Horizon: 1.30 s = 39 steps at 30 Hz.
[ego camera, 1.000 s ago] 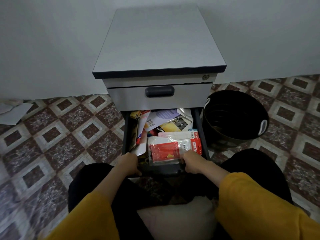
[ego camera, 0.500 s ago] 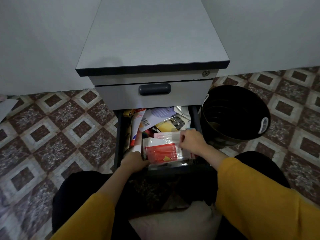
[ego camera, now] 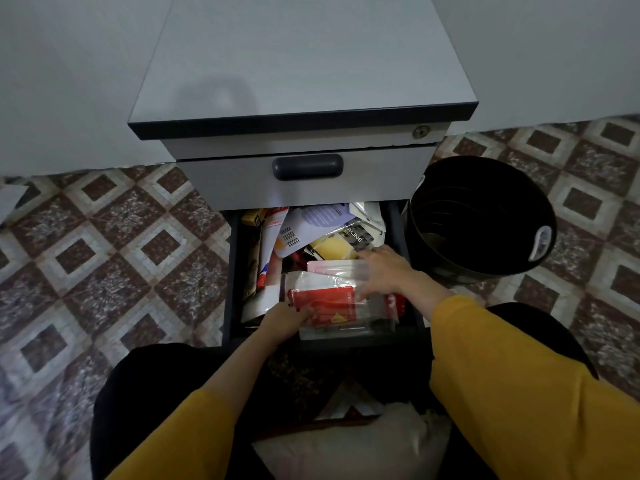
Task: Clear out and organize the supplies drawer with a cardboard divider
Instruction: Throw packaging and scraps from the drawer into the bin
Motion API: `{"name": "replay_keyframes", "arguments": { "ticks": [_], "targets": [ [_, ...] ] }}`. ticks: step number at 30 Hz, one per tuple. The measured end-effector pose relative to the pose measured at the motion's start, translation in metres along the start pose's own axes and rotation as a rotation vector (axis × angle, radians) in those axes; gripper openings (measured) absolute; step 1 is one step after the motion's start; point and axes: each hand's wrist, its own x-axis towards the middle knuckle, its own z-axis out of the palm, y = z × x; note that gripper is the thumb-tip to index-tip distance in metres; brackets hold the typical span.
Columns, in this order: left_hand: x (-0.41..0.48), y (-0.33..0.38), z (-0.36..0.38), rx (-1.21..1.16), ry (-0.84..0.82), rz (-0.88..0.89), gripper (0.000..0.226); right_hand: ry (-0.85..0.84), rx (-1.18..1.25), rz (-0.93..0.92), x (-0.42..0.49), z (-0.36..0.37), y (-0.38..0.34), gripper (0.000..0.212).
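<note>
The drawer (ego camera: 232,278) is crammed to its walls. At its front edge the red packet (ego camera: 325,306) is gripped by the left hand (ego camera: 282,322); the pink packet (ego camera: 332,268) is touched by straight fingers of the right hand (ego camera: 384,271).

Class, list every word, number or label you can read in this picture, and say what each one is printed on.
"ALINE": end of a word, on the dark-and-yellow packet.
"TIONS": end of a word, on the white-and-lilac card.
On that card, the barcode: digits too small to read.
On the red packet: white print, too blurred.
On the red-and-white box: lettering blurred.
On the black bin, the white sticker: unreadable.
</note>
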Motion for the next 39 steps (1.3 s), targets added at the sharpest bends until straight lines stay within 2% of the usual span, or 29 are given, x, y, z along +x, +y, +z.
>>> {"name": "replay_keyframes", "arguments": {
  "ticks": [4,7,10,14,18,21,23,26,32,36,39],
  "targets": [
    [0.003,0.001,0.004,-0.005,0.037,-0.063,0.021,0.020,0.034,0.003,0.000,-0.001,0.004,0.088],
    [0.003,0.005,0.006,0.040,0.070,-0.068,0.024,0.030,0.020,-0.009,-0.002,-0.003,0.005,0.087],
    [0.004,0.006,0.006,0.074,0.104,-0.078,0.037,0.013,0.079,-0.020,-0.002,-0.004,0.005,0.076],
    [0.004,0.005,0.005,0.091,0.137,-0.078,0.040,-0.088,0.257,0.000,-0.003,-0.005,0.003,0.054],
    [0.003,0.007,0.003,0.036,0.150,-0.064,0.036,-0.144,0.302,-0.018,-0.004,-0.005,0.000,0.061],
    [0.000,0.013,0.003,0.032,0.180,-0.019,0.031,-0.158,0.357,-0.007,-0.002,-0.005,0.001,0.039],
    [0.000,0.017,0.002,0.021,0.199,-0.009,0.030,-0.144,0.414,0.020,-0.001,-0.001,0.003,0.036],
    [0.000,0.019,0.000,-0.018,0.197,-0.022,0.028,-0.084,0.435,0.018,-0.006,0.003,0.003,0.060],
    [-0.002,0.021,-0.007,-0.110,0.192,-0.012,0.025,0.022,0.462,0.017,-0.012,0.001,0.005,0.061],
    [-0.009,0.031,-0.019,-0.250,0.239,0.010,0.021,0.066,0.556,0.025,-0.017,-0.012,0.002,0.035],
    [-0.016,0.037,-0.029,-0.387,0.316,0.039,0.025,0.115,0.661,0.054,-0.025,-0.025,0.000,0.029]
  ]
}}
